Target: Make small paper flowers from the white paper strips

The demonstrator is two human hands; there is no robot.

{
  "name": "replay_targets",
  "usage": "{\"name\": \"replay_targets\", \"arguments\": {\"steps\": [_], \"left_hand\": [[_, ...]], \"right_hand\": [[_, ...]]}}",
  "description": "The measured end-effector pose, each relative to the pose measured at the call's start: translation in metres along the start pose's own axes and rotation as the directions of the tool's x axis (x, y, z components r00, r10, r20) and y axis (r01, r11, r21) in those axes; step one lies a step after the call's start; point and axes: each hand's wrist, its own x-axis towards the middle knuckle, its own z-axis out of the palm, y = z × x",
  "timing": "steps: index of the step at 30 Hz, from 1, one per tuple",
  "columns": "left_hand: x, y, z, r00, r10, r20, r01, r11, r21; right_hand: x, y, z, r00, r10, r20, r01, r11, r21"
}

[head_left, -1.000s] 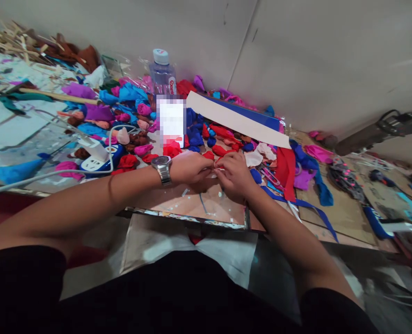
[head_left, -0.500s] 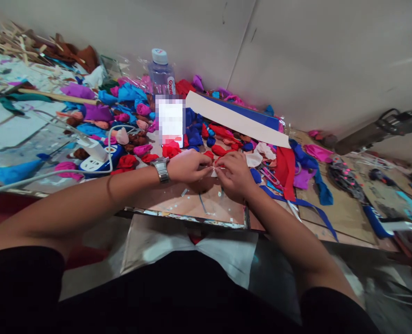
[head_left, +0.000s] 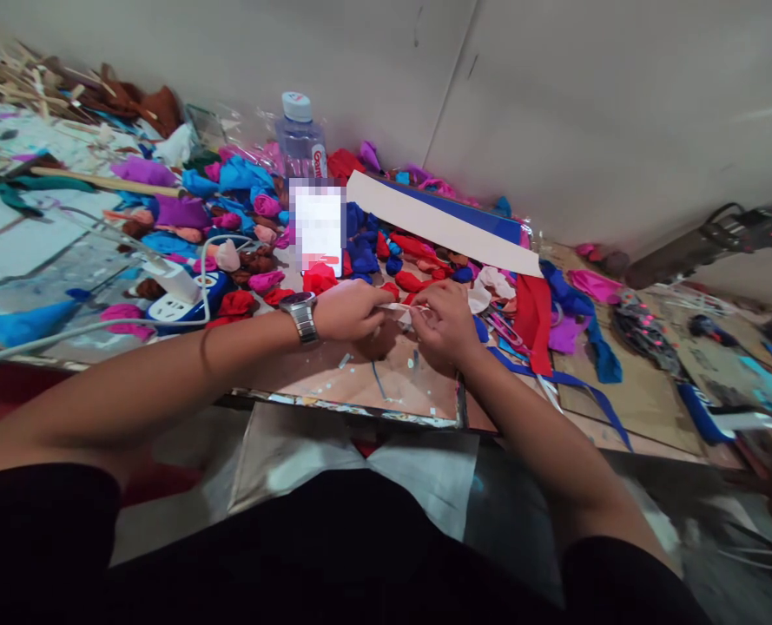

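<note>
A narrow pale strip (head_left: 399, 306), perhaps paper or cloth, stretches between my two hands just above the table's front part. My left hand (head_left: 352, 311), with a metal watch (head_left: 303, 314) on its wrist, pinches one end. The fingers of my right hand (head_left: 444, 319) are closed on the other end, and a small whitish piece shows under them. Red crumpled cloth (head_left: 412, 279) lies just beyond my fingers. A cream-white scrap (head_left: 491, 286) sits beside my right hand, near a hanging red strip (head_left: 534, 325).
A phone (head_left: 320, 230) leans before a plastic bottle (head_left: 300, 139). A long cream board (head_left: 444, 227) lies across the coloured scraps. A power strip (head_left: 183, 299) with a white cable is at left. Green-handled pliers (head_left: 17, 193) and thin wooden sticks (head_left: 40, 87) lie farther left.
My hands have drawn slightly apart, and more of the pale strip now shows between them. My right fingers have lifted a little. The things on the table stay put.
</note>
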Motion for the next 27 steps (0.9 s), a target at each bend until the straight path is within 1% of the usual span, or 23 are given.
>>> {"name": "replay_targets", "arguments": {"steps": [3,7,11,13,15,18,21,24,27], "left_hand": [[0.0002,0.0015,-0.0015,1.0,-0.029,0.005,0.029,1.0,0.005],[0.0006,0.0034,-0.0044,0.997,-0.08,0.008,0.08,0.997,0.014],[0.0007,0.0011,-0.0026,0.99,-0.14,-0.027,0.141,0.989,0.042],[0.0003,-0.0005,-0.0016,0.988,-0.153,-0.039,0.155,0.987,0.052],[-0.0002,-0.0013,-0.0017,0.991,-0.127,-0.034,0.128,0.991,0.036],[-0.0007,-0.0004,-0.0035,0.998,-0.054,-0.016,0.053,0.998,-0.014],[-0.0004,0.0012,-0.0039,1.0,-0.008,-0.011,0.008,0.999,-0.035],[0.0003,0.0011,-0.0016,1.0,-0.001,-0.027,0.0,0.999,-0.035],[0.0004,-0.0002,0.0004,0.999,-0.019,-0.05,0.017,0.999,-0.032]], "right_hand": [[0.0004,-0.0005,-0.0005,1.0,0.008,-0.007,-0.008,1.0,-0.003],[0.0006,0.0022,0.0005,0.999,-0.001,-0.045,0.002,1.0,0.009],[0.0004,0.0057,0.0015,0.997,0.014,-0.07,-0.014,1.0,0.002],[0.0004,0.0067,0.0018,0.997,0.024,-0.07,-0.024,1.0,0.006],[0.0004,0.0067,0.0023,0.998,0.018,-0.053,-0.017,1.0,0.017],[0.0,0.0058,0.003,1.0,-0.023,-0.022,0.023,0.999,0.029],[-0.0005,0.0049,0.0035,0.999,-0.044,-0.017,0.044,0.998,0.032],[-0.0007,0.0052,0.0038,0.999,-0.03,-0.017,0.03,0.999,0.027],[-0.0008,0.0065,0.0051,0.999,-0.034,-0.021,0.034,0.999,0.017]]}}
